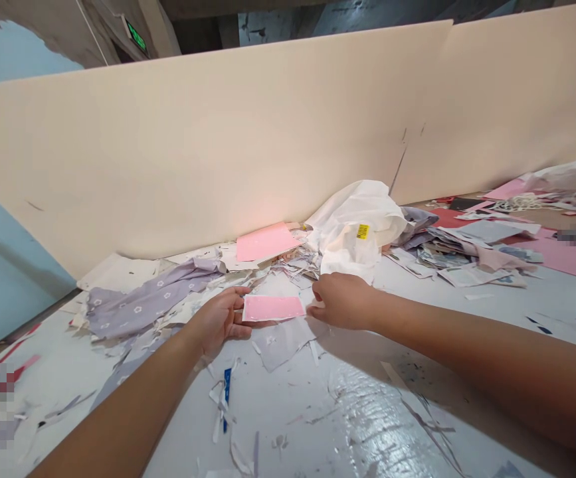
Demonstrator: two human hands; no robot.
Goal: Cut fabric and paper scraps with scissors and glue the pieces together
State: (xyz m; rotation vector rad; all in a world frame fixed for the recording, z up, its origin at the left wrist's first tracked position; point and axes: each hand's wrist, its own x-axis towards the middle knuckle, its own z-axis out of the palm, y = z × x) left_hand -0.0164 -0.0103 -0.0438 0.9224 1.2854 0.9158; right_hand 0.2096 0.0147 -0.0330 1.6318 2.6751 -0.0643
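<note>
A small pink rectangle with white edges [274, 308], like a piece of card or fabric, lies between my two hands. My left hand [224, 317] has its left end between thumb and fingers. My right hand [340, 302] is curled, with thumb and fingertips pinched at its right end. Beneath it sits a pale lilac scrap with a faint flower print [278, 345]. Just behind my right hand stands a crumpled white plastic bag [360, 216] with a yellow label [363, 232]. A larger pink sheet [265, 242] rests on the scraps beyond my hands.
Lilac flowered fabric [153, 299] lies left, on a white table [307, 405] strewn with trimmings. A blue strip [226, 398] is near my left forearm. Stacked scraps [472, 252] and a pink sheet [567, 255] lie right. A tall cream panel [208, 146] borders the back.
</note>
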